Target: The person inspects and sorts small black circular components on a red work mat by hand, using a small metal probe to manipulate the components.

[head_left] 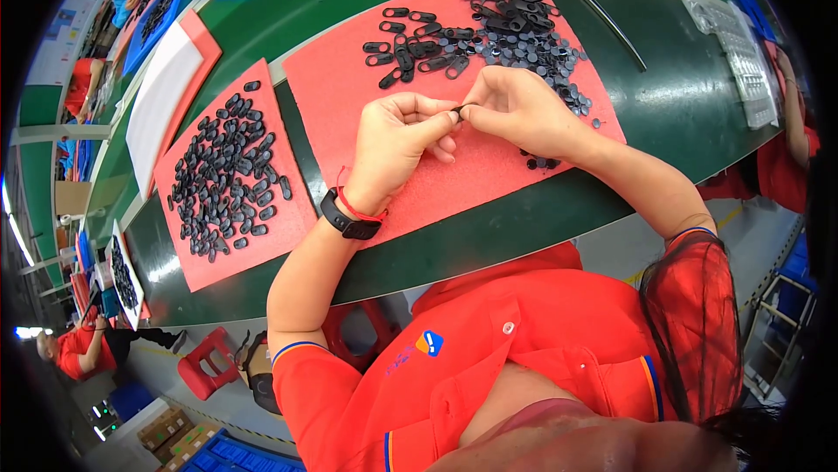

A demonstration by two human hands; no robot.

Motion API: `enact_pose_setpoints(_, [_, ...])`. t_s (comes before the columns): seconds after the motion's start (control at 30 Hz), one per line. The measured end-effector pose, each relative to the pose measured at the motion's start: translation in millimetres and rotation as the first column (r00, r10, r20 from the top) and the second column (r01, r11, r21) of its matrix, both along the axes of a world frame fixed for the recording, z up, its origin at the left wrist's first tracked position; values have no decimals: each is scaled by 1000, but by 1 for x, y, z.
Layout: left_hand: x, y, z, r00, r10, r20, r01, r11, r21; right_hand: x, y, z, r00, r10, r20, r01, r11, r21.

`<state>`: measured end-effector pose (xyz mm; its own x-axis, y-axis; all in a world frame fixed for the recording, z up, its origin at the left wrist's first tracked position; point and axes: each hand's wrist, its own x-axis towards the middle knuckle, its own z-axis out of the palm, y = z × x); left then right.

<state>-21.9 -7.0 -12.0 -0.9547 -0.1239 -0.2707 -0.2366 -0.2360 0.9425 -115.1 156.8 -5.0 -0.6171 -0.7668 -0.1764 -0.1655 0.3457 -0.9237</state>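
Note:
Over the middle pink foam mat (489, 188), my left hand (393, 136) and my right hand (519, 114) meet fingertip to fingertip. Both pinch one small black part (458, 112), mostly covered by the fingers. Beyond them on the mat lie several black oval pieces with a ring-shaped opening (406, 55). A heap of small dark shiny discs (532, 51) spreads beside these, just past my right hand. Some small black round pieces (541, 162) lie under my right forearm. To the left, a second pink mat (196, 269) carries many black oval pieces (223, 166).
A thin metal tool like tweezers (611, 27) lies on the green table (655, 110) at the right. Farther right is a clear plastic tray (742, 62). Blue trays (157, 18) stand at the far left. Red stools (208, 363) and other people are around the table.

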Motion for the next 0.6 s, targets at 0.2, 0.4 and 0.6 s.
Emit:
enact_pose_setpoints(0.2, [-3, -2, 2, 1000, 5, -17, -4, 998, 59, -3, 2, 1, 989, 7, 146, 5, 996, -86])
enact_pose_setpoints(0.4, [0, 0, -1, 1000, 6, -14, -5, 999, 46, -3, 1, -1, 995, 12, 103, -5, 998, -68])
enact_pose_setpoints(0.6, [-1, 0, 1, 1000, -7, -3, 7, 999, 34, -1, 1, 1, 997, 1, 83, 4, 998, -65])
